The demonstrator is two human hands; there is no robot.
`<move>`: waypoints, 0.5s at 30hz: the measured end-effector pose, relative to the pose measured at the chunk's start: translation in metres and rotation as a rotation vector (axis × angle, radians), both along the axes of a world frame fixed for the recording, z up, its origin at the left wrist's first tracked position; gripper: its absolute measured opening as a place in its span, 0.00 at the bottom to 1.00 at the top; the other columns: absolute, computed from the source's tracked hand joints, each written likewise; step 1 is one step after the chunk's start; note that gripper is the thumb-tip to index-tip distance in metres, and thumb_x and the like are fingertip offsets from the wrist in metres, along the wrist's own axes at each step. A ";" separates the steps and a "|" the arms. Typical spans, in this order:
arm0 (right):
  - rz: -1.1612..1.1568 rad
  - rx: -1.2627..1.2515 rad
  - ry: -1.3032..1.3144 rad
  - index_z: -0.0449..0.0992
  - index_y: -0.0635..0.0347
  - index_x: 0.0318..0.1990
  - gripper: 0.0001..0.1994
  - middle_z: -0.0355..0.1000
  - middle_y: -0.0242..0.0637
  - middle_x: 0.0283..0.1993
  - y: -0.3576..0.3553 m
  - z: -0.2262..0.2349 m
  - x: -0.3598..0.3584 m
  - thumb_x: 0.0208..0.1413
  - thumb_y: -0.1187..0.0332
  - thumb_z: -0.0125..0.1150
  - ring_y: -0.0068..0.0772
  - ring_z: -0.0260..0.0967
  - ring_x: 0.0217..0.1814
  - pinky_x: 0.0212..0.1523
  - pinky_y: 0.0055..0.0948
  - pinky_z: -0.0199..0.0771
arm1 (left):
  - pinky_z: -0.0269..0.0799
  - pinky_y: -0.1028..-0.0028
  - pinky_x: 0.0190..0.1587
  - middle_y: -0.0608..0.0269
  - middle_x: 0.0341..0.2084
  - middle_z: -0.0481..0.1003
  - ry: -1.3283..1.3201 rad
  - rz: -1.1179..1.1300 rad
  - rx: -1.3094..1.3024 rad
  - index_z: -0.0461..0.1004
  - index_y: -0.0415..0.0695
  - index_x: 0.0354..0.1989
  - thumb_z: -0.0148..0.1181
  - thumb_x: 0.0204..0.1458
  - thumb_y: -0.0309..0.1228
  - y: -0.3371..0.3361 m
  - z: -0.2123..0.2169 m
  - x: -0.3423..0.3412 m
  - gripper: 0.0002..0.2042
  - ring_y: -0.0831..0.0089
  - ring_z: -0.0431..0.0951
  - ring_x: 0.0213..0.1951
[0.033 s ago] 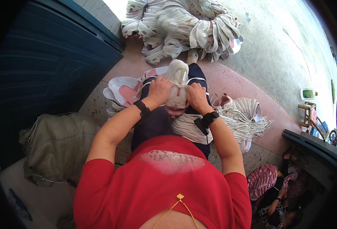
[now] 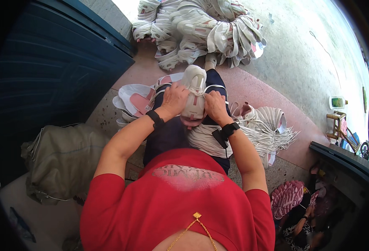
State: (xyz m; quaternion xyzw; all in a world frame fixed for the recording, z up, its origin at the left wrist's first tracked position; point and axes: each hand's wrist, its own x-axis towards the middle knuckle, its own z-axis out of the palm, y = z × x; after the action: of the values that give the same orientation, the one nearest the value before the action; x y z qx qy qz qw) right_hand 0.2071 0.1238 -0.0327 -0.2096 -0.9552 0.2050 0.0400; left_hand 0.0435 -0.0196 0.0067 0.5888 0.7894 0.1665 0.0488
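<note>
A white shoe upper [image 2: 193,109] with pink trim lies across my lap, toe pointing away from me. My left hand [image 2: 175,100] is closed on its left edge, fingers curled beside the lacing. On the opposite edge, my right hand [image 2: 216,106] is closed with fingertips pinched near the eyelets. A white shoelace [image 2: 216,86] loops out past my right hand over my dark trouser leg. Whether either hand also pinches the lace is hidden by the fingers.
More white-and-pink uppers [image 2: 135,100] lie left of my legs, and a bundle of laced uppers [image 2: 262,125] lies right. A big heap of uppers [image 2: 201,31] stands ahead. A dark blue door [image 2: 55,62] and olive sack [image 2: 67,159] are left. Another person [image 2: 301,226] sits lower right.
</note>
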 end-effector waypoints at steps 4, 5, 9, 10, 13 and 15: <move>-0.066 -0.069 0.110 0.78 0.56 0.42 0.10 0.72 0.38 0.39 -0.003 0.000 0.002 0.52 0.68 0.58 0.44 0.68 0.46 0.45 0.44 0.65 | 0.71 0.60 0.40 0.58 0.32 0.77 -0.019 -0.116 0.014 0.79 0.42 0.34 0.62 0.48 0.31 0.031 0.003 0.005 0.08 0.58 0.73 0.43; -0.067 -0.077 0.138 0.78 0.56 0.41 0.09 0.73 0.38 0.39 -0.004 0.001 0.000 0.52 0.69 0.58 0.44 0.69 0.45 0.44 0.44 0.65 | 0.72 0.59 0.38 0.57 0.31 0.77 0.013 -0.158 -0.094 0.78 0.42 0.34 0.62 0.48 0.31 0.040 -0.008 0.004 0.08 0.57 0.74 0.43; -0.076 -0.144 0.306 0.78 0.58 0.36 0.07 0.73 0.38 0.36 -0.004 -0.007 0.003 0.50 0.70 0.57 0.45 0.69 0.44 0.42 0.44 0.66 | 0.74 0.58 0.35 0.52 0.29 0.77 -0.046 -0.163 -0.067 0.77 0.41 0.30 0.63 0.47 0.32 0.061 -0.019 -0.002 0.08 0.51 0.76 0.37; -0.067 -0.135 0.329 0.78 0.58 0.36 0.07 0.73 0.38 0.36 -0.004 -0.010 0.005 0.50 0.70 0.57 0.45 0.69 0.44 0.42 0.43 0.66 | 0.74 0.60 0.35 0.53 0.29 0.77 -0.130 -0.127 -0.087 0.76 0.40 0.31 0.64 0.47 0.31 0.065 -0.020 -0.004 0.08 0.54 0.76 0.35; 0.001 -0.023 0.324 0.78 0.58 0.35 0.07 0.73 0.36 0.34 -0.007 -0.008 0.000 0.50 0.70 0.57 0.42 0.69 0.43 0.42 0.39 0.66 | 0.75 0.66 0.35 0.55 0.28 0.77 -0.502 0.016 -0.118 0.74 0.39 0.34 0.65 0.46 0.28 0.068 -0.027 -0.019 0.09 0.62 0.78 0.31; 0.077 0.128 0.200 0.77 0.57 0.35 0.06 0.72 0.34 0.34 -0.011 0.000 -0.007 0.49 0.69 0.57 0.40 0.68 0.43 0.43 0.38 0.65 | 0.74 0.69 0.35 0.58 0.28 0.77 -0.873 0.123 -0.098 0.72 0.39 0.37 0.66 0.45 0.26 0.068 -0.024 -0.025 0.12 0.68 0.78 0.31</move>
State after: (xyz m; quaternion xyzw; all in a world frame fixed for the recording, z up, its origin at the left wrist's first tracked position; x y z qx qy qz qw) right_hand 0.2000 0.1128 -0.0330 -0.1486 -0.9649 0.1647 0.1403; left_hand 0.0187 0.0483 -0.0174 0.4121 0.7354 0.3645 0.3955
